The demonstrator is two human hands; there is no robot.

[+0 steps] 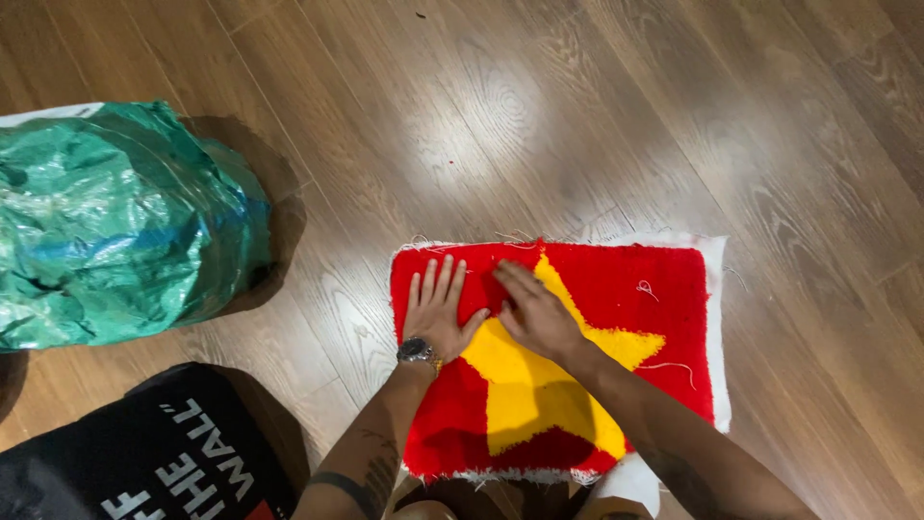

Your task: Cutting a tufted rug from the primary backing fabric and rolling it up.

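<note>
A red tufted rug (664, 318) with a yellow star (525, 385) and a white cloth border lies flat on the wooden floor. My left hand (438, 310) rests palm down on the rug's red upper left part, fingers spread; a watch sits on its wrist. My right hand (534, 310) lies flat beside it on the star's upper point, fingers pointing left toward the left hand. Neither hand holds anything. Loose threads lie on the rug's right side.
A crumpled green plastic sack (115, 221) stands on the floor at the left. A black bag with white lettering (154, 457) lies at the lower left. Brown wooden floorboards (577, 106) stretch beyond the rug.
</note>
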